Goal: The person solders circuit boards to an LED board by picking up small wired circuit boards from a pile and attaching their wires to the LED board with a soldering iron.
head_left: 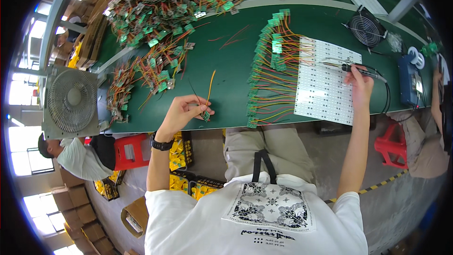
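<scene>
My left hand point(179, 115), closed, pinches a small green circuit board point(205, 116) just above the table's front edge. An orange wire and a dark wire stick up from that board. In my right hand point(360, 85) is a soldering iron point(346, 67), its metal tip pointing left over a white panel point(325, 94) dotted with rows of small dark marks. Along the panel's left edge runs a column of green circuit boards point(257, 73), their red, yellow and dark wires reaching onto the panel. Whether the iron's tip touches the panel, I cannot tell.
A large heap of wired boards point(146, 7) covers the back left of the green table point(222, 61). Loose red wires point(233, 38) lie mid-table. At right are a black fan point(367, 29) and a blue soldering station point(409, 80). A grey fan point(71, 97) stands left; people sit on both sides.
</scene>
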Demonstrator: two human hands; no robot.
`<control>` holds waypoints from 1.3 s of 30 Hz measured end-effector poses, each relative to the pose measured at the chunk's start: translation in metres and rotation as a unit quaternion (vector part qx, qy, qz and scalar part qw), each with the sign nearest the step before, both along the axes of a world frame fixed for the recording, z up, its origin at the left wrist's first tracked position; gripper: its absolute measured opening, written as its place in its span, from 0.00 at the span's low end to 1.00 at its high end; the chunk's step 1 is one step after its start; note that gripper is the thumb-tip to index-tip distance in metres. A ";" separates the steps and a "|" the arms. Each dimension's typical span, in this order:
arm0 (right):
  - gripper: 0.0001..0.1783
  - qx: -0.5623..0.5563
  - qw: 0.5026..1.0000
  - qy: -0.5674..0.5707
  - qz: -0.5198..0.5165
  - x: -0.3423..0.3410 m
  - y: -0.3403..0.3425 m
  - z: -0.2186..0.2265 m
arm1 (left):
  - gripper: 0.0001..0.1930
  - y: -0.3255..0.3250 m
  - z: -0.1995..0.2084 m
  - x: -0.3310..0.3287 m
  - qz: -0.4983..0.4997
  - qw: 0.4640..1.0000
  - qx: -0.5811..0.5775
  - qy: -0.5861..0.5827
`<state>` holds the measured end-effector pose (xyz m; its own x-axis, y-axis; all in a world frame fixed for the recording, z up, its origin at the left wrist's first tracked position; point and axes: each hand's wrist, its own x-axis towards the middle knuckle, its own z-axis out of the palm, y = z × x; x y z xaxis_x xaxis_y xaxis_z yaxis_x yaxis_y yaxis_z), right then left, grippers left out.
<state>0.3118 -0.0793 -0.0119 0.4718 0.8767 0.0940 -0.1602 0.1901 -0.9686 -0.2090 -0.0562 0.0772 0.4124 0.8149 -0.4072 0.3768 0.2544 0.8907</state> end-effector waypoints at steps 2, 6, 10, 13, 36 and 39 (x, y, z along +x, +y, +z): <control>0.11 -0.003 1.000 -0.009 0.000 0.001 -0.003 0.003 | 0.10 0.001 -0.006 0.015 -0.009 1.000 -0.004 -0.019; 0.11 -0.007 1.000 0.003 -0.005 0.000 -0.002 0.007 | 0.07 0.000 -0.018 0.041 0.024 0.994 0.050 -0.096; 0.11 -0.004 1.000 0.022 -0.003 0.006 -0.004 0.008 | 0.05 0.007 -0.018 0.090 -0.001 0.977 0.166 -0.137; 0.09 0.006 0.995 0.097 -0.001 0.013 -0.001 0.011 | 0.07 0.014 -0.006 0.140 0.012 0.971 0.180 -0.155; 0.11 -0.012 0.999 -0.043 -0.003 -0.006 -0.010 0.012 | 0.06 0.064 -0.055 0.255 -0.116 0.839 0.529 0.054; 0.12 -0.023 0.997 -0.067 0.011 -0.007 -0.010 0.011 | 0.05 0.066 -0.058 0.253 -0.107 0.845 0.521 0.054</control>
